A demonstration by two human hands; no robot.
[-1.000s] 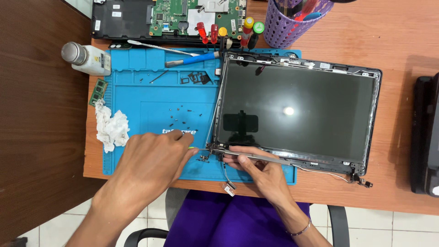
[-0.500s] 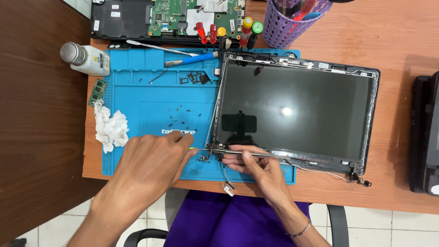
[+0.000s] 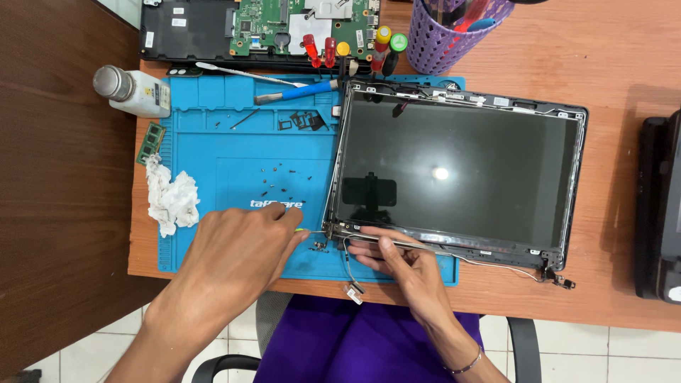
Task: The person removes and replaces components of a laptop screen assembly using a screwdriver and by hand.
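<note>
Left hand (image 3: pixel 237 245) pinching thin screwdriver (image 3: pixel 303 230), handle hidden; right hand (image 3: pixel 401 262) fingers spread on screen panel (image 3: pixel 457 174) edge.

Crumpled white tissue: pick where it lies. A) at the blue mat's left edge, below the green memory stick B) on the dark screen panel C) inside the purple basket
A: the crumpled white tissue rests at the left edge of the blue mat, just below the green memory stick.

Screen panel (image 3: pixel 457 167) right on mat (image 3: pixel 213 142); bottle (image 3: pixel 135 90) left (tissue (image 3: pixel 172 201) below).
</note>
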